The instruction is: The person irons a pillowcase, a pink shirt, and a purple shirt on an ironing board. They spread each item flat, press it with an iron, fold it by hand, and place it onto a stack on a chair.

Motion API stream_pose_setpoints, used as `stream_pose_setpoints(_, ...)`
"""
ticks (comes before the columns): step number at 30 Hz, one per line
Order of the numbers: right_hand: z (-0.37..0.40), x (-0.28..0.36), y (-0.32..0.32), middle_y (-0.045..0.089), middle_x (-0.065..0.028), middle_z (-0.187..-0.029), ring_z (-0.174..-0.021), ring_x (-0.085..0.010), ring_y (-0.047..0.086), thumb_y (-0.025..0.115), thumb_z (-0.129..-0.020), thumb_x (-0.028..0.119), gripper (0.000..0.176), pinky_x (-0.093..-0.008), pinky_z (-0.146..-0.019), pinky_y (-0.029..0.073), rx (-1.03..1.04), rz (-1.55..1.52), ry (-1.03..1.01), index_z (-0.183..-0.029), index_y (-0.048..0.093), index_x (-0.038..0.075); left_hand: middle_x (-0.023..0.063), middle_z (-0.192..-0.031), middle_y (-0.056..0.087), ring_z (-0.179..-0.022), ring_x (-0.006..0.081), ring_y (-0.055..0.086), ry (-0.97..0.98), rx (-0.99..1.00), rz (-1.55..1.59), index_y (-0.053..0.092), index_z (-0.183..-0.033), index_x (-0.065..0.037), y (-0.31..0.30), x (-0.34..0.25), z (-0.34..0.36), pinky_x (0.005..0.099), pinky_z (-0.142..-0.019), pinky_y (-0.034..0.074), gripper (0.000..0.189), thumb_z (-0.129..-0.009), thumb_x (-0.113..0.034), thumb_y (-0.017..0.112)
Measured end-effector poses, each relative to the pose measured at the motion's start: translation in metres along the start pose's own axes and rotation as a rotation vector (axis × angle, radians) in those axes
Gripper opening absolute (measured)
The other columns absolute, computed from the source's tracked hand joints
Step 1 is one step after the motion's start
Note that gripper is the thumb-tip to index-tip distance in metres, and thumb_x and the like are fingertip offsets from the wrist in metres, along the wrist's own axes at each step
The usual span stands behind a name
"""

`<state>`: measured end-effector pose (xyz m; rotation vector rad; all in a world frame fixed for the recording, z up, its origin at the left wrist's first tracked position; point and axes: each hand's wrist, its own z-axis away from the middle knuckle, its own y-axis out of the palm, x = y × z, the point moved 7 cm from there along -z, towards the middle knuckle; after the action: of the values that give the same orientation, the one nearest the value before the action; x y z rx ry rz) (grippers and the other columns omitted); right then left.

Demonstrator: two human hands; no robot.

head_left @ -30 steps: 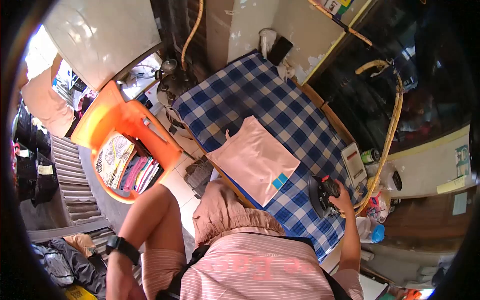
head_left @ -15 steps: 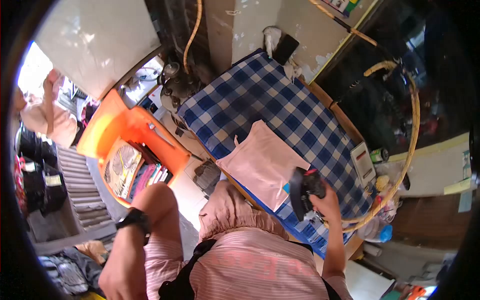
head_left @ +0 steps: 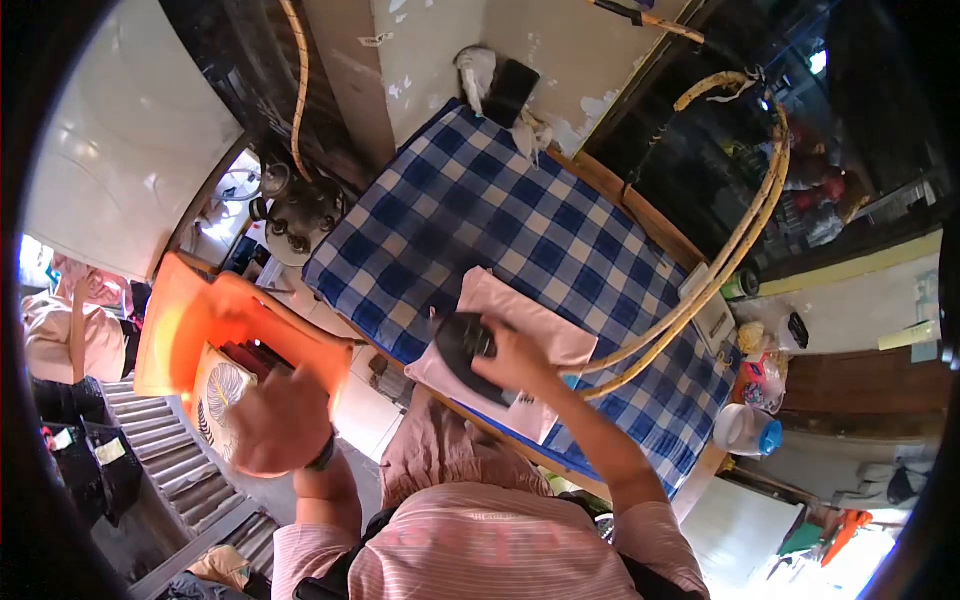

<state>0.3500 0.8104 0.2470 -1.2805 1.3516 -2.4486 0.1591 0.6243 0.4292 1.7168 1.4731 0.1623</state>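
My right hand is closed round the handle of a dark iron, which is over the left part of a folded pink cloth. The cloth lies on a blue and white checked pad. A yellowish cord runs from the iron up to the right. My left hand is in front of the orange chair, blurred by motion, its fingers not clear.
An orange chair with books and cloths stands at the left. A person is at the far left. A clear jar with a blue lid and a black device are near the pad's edges.
My right hand has moved left with the iron, from the cloth's right edge to its left part. My left hand has risen from the lower left to the orange chair. The view has shifted.
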Motion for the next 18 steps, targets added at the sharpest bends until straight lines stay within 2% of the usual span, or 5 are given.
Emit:
stream_pose_setpoints(4,-0.037,-0.075,-0.042,0.066,-0.0253,-0.09,-0.087,-0.0373,0.066,0.068,-0.067,0.035,0.052,-0.0451,-0.076,0.052,-0.016,-0.023,0.155,-0.107,0.064,0.002,0.0142,-0.098,0.063,-0.099,0.0239,0.061,-0.604,0.072,-0.93,0.063,-0.095,0.001,-0.043,0.137,0.058,0.0354,-0.079,0.049,0.014,-0.088,-0.007,0.054)
stream_pose_setpoints(5,-0.03,-0.079,-0.057,0.064,-0.0117,-0.062,-0.046,-0.0202,0.062,0.068,-0.07,0.024,0.041,-0.0338,-0.052,0.052,-0.023,-0.038,0.214,-0.102,0.062,0.0,0.016,-0.102,0.063,-0.098,0.0279,0.06,-0.772,0.206,-1.141,0.061,-0.101,0.0,-0.039,0.167,0.081,0.0368,-0.085,0.047,0.018,-0.084,-0.002,0.057)
stream_pose_setpoints(10,0.052,-0.164,-0.121,0.065,-0.0146,-0.063,-0.051,-0.0252,0.064,0.066,-0.069,0.029,0.038,-0.037,-0.061,0.053,-0.158,-0.121,0.531,-0.095,0.065,0.001,0.0135,-0.144,0.04,-0.134,0.0279,0.035,-0.398,0.866,-1.799,0.041,-0.141,-0.014,-0.078,0.221,0.187,0.0569,-0.108,0.021,0.05,-0.093,-0.028,0.048)
stream_pose_setpoints(14,0.123,-0.274,-0.117,0.068,-0.0155,-0.077,-0.061,-0.0249,0.066,0.071,-0.068,0.032,0.047,-0.0364,-0.064,0.053,-0.222,-0.335,0.619,-0.103,0.062,0.002,0.0187,-0.15,0.028,-0.142,0.0324,0.018,-0.665,0.605,-1.973,0.034,-0.144,-0.01,-0.123,0.183,0.193,0.0623,-0.11,0.004,0.059,-0.093,-0.036,0.048)
stream_pose_setpoints(18,0.171,-0.157,-0.158,0.063,-0.0156,-0.099,-0.078,-0.0323,0.061,0.068,-0.079,0.041,0.046,-0.0442,-0.063,0.048,-0.757,1.009,0.423,-0.105,0.059,0.004,0.0202,-0.152,0.022,-0.143,0.0365,0.013,-0.582,0.359,-1.989,0.032,-0.144,-0.005,-0.151,0.143,0.19,0.0605,-0.111,0.004,0.06,-0.094,-0.035,0.048)
